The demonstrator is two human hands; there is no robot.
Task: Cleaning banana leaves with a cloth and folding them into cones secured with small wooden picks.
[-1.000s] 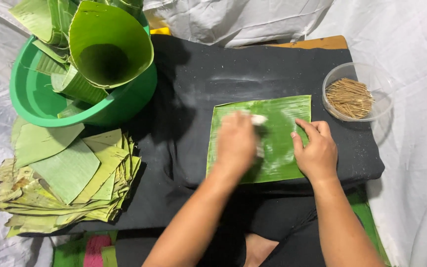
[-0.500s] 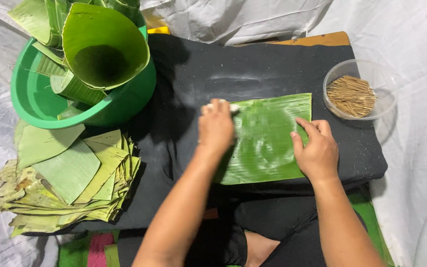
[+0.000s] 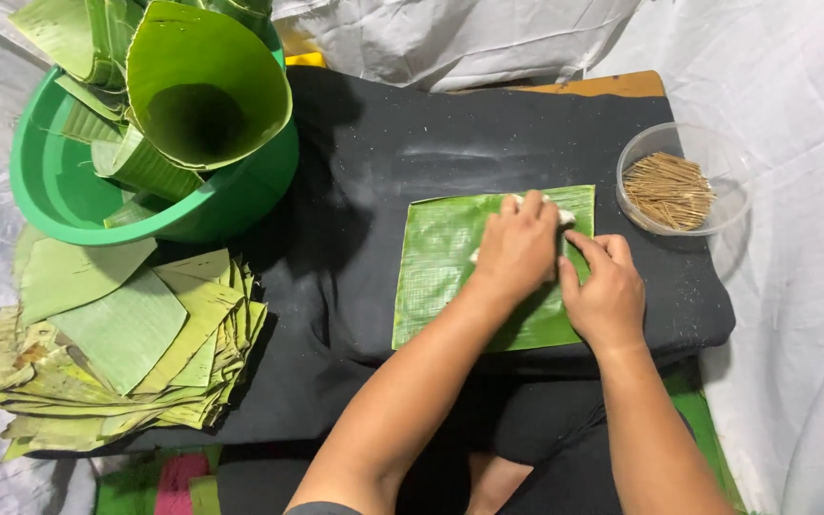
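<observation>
Two hands at work on one leaf, over a black padded work surface [image 3: 364, 191].

1. Banana leaf piece [image 3: 441, 277]: rectangular, bright green, lying flat at about 4 o'clock on the black surface, its near edge at the surface's front rim.
2. Left hand [image 3: 519, 250]: on the leaf's 1 o'clock corner, fingers together and curled down over a small white wad [image 3: 566, 217]. Only bits of the wad show past the fingertips, so what it is made of cannot be told.
3. Right hand [image 3: 607, 291]: just at 4 o'clock of the left hand and touching it, palm down, fingers close together, pressing the leaf's right edge flat.
4. Clear bowl [image 3: 717, 153]: at 3 o'clock, partly off the black surface, holding a heap of thin wooden sticks [image 3: 668, 191].
5. Green basin [image 3: 50, 191]: at 10 o'clock, filled with rolled leaves, a wide leaf cone [image 3: 204, 86] uppermost.
6. Stack of cut leaves [image 3: 126, 343]: at 8 o'clock, paler and fanned out.

Step in hand, by judgement: wiping the leaf's face, with the wad now at the far right corner. Any further stroke calls for the right hand's steady press, or the leaf would slide with the wad, and for light pressure along the ribs, since such a leaf likely splits easily.
</observation>
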